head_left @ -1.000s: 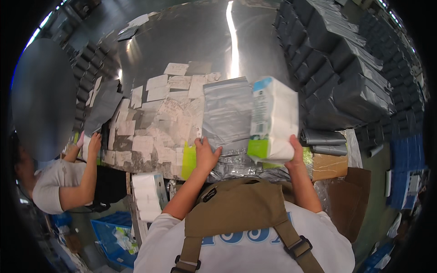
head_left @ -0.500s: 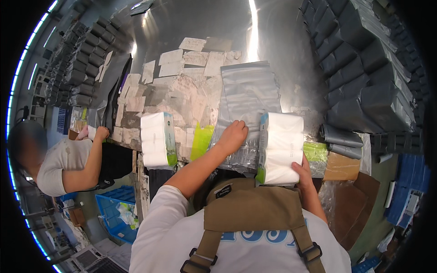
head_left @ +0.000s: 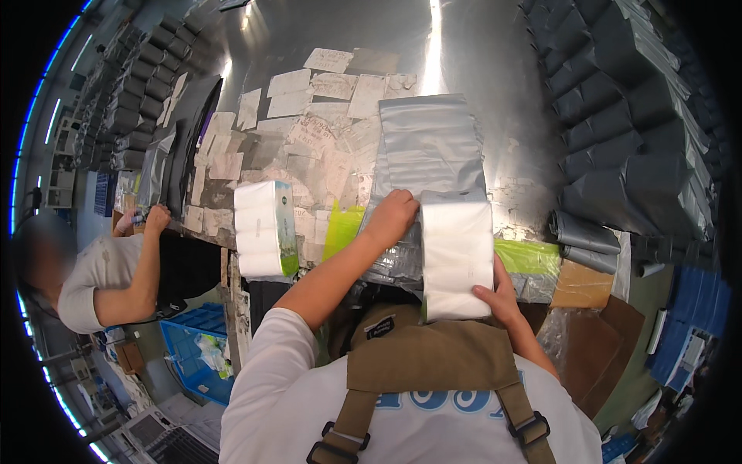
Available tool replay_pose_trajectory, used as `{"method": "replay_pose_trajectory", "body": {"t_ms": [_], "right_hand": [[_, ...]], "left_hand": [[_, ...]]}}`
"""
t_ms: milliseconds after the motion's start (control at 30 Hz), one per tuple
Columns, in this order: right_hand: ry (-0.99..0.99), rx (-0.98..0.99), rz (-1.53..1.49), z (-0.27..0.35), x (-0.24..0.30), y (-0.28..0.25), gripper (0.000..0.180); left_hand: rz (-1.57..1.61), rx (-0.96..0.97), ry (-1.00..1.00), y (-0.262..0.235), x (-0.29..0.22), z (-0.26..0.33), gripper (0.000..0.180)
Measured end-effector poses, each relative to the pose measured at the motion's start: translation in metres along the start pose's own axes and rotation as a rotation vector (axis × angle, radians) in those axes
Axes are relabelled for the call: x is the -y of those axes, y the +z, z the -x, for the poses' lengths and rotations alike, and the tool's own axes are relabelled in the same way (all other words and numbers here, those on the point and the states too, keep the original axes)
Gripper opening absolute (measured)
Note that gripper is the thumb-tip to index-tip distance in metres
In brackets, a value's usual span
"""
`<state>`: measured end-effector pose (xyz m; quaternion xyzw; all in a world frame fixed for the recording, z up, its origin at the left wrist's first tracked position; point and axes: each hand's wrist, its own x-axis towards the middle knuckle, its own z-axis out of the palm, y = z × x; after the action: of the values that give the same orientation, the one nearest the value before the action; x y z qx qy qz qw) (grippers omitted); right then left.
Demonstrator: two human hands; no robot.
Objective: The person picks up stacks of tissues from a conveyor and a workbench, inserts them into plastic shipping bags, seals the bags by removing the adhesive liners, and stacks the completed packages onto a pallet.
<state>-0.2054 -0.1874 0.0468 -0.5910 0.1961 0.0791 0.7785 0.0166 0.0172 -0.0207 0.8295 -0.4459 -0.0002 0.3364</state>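
Head view: both hands grip white tissue pack (head_left: 457,259), long axis pointing away.

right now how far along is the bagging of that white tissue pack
Done: the flat grey plastic mailer bag lies spread on the metal table. In hand: the left hand holds the bag's mouth while the right hand feeds in the white tissue pack. Left: a second white pack stands unbagged.
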Motion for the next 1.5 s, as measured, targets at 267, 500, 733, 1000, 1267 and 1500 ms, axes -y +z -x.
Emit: {"method": "replay_pose_trajectory", "body": {"t_ms": [267,500,733,1000,1267,1500], "right_hand": [[-0.353,-0.274,1.108,-0.041,0.045,-0.011,0.039],[-0.677,-0.385,1.309,-0.128,0.050,-0.018,0.013],[-0.735,-0.524,0.703,-0.103,0.022,0.001,0.009],[-1.009,-0.362,1.013,-0.103,0.011,-0.022,0.014],[-0.689,-0.516,1.015,-0.133,0.036,-0.005,0.021],[-0.548,-0.339,1.074,-0.096,-0.003,-0.029,0.004]], "left_hand": [[0.044,-0.039,-0.207,-0.016,-0.001,-0.003,0.005],[0.020,-0.130,-0.244,-0.020,-0.013,-0.013,0.011],[-0.067,-0.463,0.064,-0.030,-0.040,0.011,0.015],[-0.018,-0.351,0.273,-0.027,-0.031,0.028,0.022],[-0.029,-0.417,-0.300,0.002,-0.023,0.003,0.018],[0.008,-0.186,-0.231,0.007,-0.029,0.045,0.007]]}}
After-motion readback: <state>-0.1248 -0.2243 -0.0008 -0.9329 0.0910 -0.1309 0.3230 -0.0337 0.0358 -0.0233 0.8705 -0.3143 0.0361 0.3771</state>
